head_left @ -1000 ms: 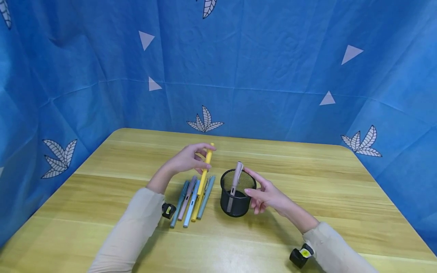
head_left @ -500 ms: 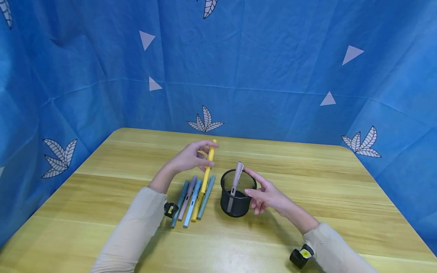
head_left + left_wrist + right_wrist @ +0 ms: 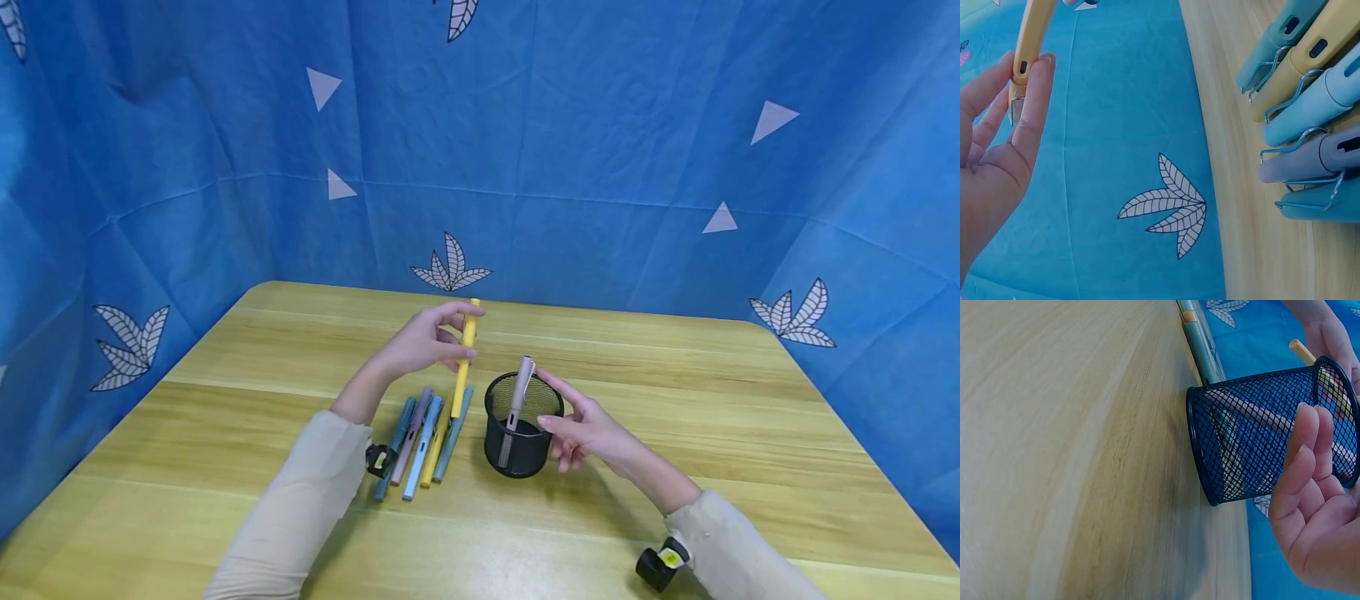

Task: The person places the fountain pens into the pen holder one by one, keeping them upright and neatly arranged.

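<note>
In the head view, the left hand [image 3: 427, 337] grasps a yellow pen [image 3: 461, 387] near its upper end, thumb below and index finger above, with the barrel slanting down out of the fingers. Below those fingers a row of five capped pens lies on the wooden table [image 3: 675, 392]: a dark teal pen [image 3: 401, 429], a purple pen [image 3: 410, 437], a light blue pen [image 3: 422, 450], a second yellow pen [image 3: 432, 458] and a grey-green pen [image 3: 452, 442]. The right hand [image 3: 588, 429] holds the rim of a black mesh pen holder [image 3: 528, 460] between index finger and thumb, its other fingers curled beside the wall; a mauve pen [image 3: 521, 383] leans inside, its capped end near that index fingertip. In the left wrist view, the held yellow pen's clip end sits between the left fingers and its barrel extends past the fingertips, while the row lies well apart from them. In the right wrist view, the right hand's curled fingers are just beside the mesh, the mauve pen shows tilted through it, and the held yellow pen's lower end appears beyond the rim, past these fingers.
</note>
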A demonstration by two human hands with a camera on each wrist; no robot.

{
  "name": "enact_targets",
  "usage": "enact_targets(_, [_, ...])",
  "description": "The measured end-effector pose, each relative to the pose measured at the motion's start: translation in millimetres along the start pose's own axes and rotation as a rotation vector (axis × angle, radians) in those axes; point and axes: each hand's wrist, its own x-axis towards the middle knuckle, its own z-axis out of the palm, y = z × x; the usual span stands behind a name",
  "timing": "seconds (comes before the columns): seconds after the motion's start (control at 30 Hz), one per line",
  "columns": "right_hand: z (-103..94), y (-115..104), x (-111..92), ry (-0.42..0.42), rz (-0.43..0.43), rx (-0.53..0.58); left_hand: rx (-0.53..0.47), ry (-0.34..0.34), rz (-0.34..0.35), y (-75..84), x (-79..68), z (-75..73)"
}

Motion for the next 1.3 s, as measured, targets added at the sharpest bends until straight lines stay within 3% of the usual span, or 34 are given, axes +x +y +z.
enact_targets(0.47, [0.7,0,-1,-0.006,-0.003,0.008,0.030,0.006,0.034,9.9,5.7,4.5])
enact_targets(0.9, [0.9,-1,-1,-0.009,-0.003,0.010,-0.017,0.031,0.060,9.1,12.6,11.7])
enact_targets(1.3, [-0.3,0,0,0.004,0.014,0.000,-0.059,0.114,0.106,11.7,15.4,19.1])
